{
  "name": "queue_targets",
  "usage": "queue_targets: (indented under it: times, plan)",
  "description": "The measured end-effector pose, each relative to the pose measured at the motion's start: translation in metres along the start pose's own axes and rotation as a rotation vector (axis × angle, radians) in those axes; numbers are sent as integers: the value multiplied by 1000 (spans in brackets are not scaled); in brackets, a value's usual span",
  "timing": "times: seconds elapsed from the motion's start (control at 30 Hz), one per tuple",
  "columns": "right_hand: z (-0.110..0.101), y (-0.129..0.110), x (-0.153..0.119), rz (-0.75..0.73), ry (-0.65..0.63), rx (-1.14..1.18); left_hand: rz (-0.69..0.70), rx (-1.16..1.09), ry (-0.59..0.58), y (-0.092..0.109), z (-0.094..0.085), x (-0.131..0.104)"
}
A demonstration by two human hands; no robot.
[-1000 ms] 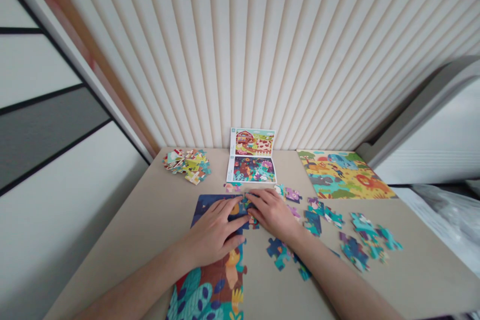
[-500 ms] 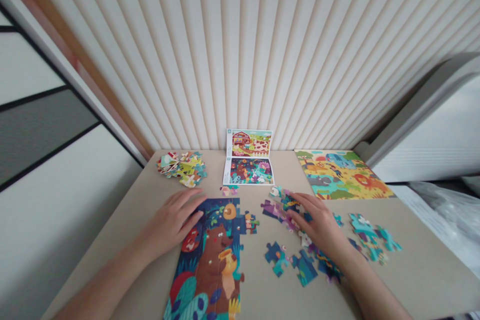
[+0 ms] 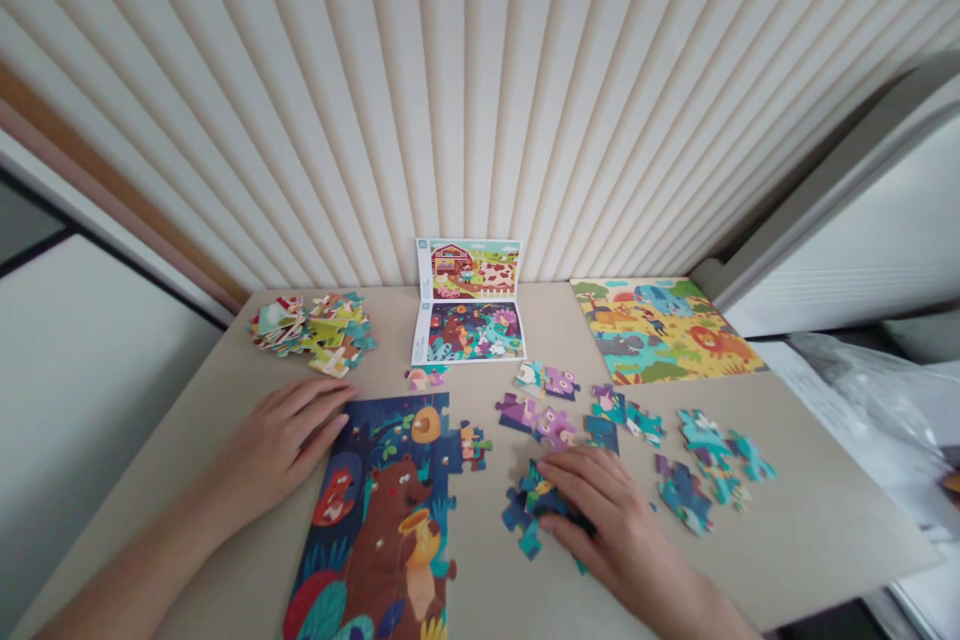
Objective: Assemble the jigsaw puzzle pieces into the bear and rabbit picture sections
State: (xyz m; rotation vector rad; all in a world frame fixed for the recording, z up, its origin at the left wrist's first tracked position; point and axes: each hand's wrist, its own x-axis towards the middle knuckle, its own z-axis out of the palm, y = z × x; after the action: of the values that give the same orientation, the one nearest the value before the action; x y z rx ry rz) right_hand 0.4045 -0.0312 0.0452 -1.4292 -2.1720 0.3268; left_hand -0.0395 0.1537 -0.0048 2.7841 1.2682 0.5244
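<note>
My left hand [image 3: 289,445] lies with its fingers stretched out at the upper left edge of the partly assembled jigsaw puzzle [image 3: 390,520], which shows a brown bear with a honey pot. My right hand [image 3: 600,515] grips a dark blue puzzle piece [image 3: 541,492] with yellow marks between thumb and fingers. That piece sits over other blue and teal pieces [image 3: 529,538], and part of it is hidden by the hand. Purple puzzle pieces [image 3: 553,425] lie just beyond my right fingertips. A small piece with an orange figure [image 3: 472,445] adjoins the puzzle's right edge.
A folded picture leaflet [image 3: 469,332] leans against the ribbed panel [image 3: 480,120]. A pile of puzzle pieces [image 3: 315,328] stands at the back left, a finished animal puzzle [image 3: 664,330] at the back right. Teal pieces [image 3: 709,435] are scattered to the right.
My right hand has moved nearer and slightly left, carrying the dark blue piece away from the purple ones. The view has shifted right; my left hand stays by the puzzle's edge.
</note>
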Motion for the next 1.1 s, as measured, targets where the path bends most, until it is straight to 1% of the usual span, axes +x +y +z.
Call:
queue_targets:
  times: [0.1, 0.17, 0.3, 0.4, 0.5, 0.6, 0.7, 0.77, 0.83, 0.9, 1.0, 1.1]
  plan:
    - [7, -9, 10, -30, -13, -15, 3, -3, -8, -2, 0, -1]
    - [12, -12, 17, -40, -8, -39, 6, 2, -10, -4, 1, -1]
    - [18, -9, 27, -29, -12, -55, 5, 4, -15, -9, 3, -3]
    - [15, -3, 25, -37, -12, -84, 8, 4, -13, -11, 6, -3]
    - [2, 15, 14, 21, 56, -151, 15, 5, -14, -11, 7, -1]
    - [-17, 49, -5, 177, 215, -252, 19, -4, -22, -10, 7, 2]
    - [-32, 80, -24, 272, 258, -303, 13, -14, -23, -8, 6, 4]
    - [-36, 89, -35, 300, 266, -305, 8, -20, -20, -7, 5, 5]
    - [-34, 89, -41, 304, 253, -264, 7, -28, -17, -8, 5, 6]
    - [-29, 82, -43, 288, 219, -216, 5, -38, -14, -8, 5, 7]
    - [-21, 76, -41, 256, 153, -203, 5, -48, -5, -9, 5, 8]
    - [-17, 78, -37, 259, 120, -214, -1, -51, 2, -7, 4, 9]
